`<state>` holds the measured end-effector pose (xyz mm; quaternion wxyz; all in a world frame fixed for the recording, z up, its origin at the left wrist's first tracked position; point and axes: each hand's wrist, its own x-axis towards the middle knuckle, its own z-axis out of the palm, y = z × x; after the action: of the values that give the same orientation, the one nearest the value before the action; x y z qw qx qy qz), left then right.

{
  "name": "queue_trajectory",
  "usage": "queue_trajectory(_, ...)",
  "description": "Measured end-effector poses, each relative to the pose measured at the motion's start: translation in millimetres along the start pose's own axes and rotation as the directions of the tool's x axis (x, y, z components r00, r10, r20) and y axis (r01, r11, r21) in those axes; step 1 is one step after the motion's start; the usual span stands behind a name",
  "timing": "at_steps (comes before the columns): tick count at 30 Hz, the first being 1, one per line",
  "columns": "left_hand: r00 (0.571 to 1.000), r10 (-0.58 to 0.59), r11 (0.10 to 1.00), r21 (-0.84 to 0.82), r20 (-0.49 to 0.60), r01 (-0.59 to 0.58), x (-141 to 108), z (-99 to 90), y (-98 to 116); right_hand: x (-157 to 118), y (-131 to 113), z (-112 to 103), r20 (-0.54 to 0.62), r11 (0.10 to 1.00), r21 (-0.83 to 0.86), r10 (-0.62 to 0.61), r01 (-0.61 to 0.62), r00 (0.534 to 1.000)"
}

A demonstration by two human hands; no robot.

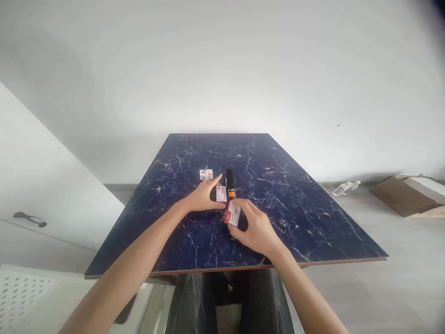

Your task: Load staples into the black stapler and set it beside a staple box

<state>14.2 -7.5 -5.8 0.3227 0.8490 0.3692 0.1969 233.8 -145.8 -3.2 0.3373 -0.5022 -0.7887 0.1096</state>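
Observation:
Over the middle of the dark blue marbled table, my left hand is closed round a small red and white box, thumb and fingers on its sides. My right hand pinches a second red and white box, which is tilted and lies nearer to me. A black device with an orange button lies just beyond and between the hands, its lower end close to both boxes. Behind my left hand a white box with red print rests on the table, touched by neither hand.
A pale wall rises behind the table's far edge. On the floor to the right lie a clear plastic bottle and an open cardboard box. At the left stands a white cabinet with a dark handle. My legs are under the near edge.

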Motion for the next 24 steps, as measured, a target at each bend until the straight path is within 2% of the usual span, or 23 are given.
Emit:
queue_trajectory(2,0.995,0.072,0.992,-0.098,-0.069,-0.079,-1,-6.6,-6,21,2,-5,-0.036,0.998,-0.019,-0.064,0.063,0.997)
queue_trajectory(5,0.951,0.108,0.979,-0.133,-0.288,-0.151,-1,-17.1,-22,61,11,-10,0.007,0.986,-0.075,-0.149,0.149,0.989)
queue_trajectory(7,0.900,0.070,0.995,-0.031,-0.430,-0.092,0,-22.1,-34,82,20,-8,0.108,0.979,-0.092,-0.173,0.183,0.979)
queue_trajectory(9,0.871,0.017,0.996,0.088,-0.491,0.030,4,-24.9,-45,93,30,-5,0.205,0.978,-0.091,-0.166,0.188,0.965)
queue_trajectory(10,0.879,-0.008,0.986,0.142,-0.477,0.086,6,-25.5,-50,95,34,-3,0.238,0.978,-0.089,-0.161,0.187,0.958)
queue_trajectory(12,0.928,-0.041,0.957,0.251,-0.371,0.143,10,-25.2,-56,92,40,1,0.263,0.978,-0.087,-0.160,0.189,0.951)
queue_trajectory(14,0.968,-0.031,0.930,0.348,-0.251,0.120,13,-23.6,-58,86,42,2,0.253,0.976,-0.091,-0.168,0.197,0.953)
queue_trajectory(20,0.975,0.055,0.922,0.385,-0.215,0.033,15,-21.6,-49,80,40,0,0.144,0.978,-0.044,-0.194,0.202,0.970)
queue_trajectory(24,0.990,0.103,0.929,0.366,-0.100,-0.060,14,-17.6,-39,83,42,-1,0.022,0.995,0.056,-0.078,0.077,0.997)
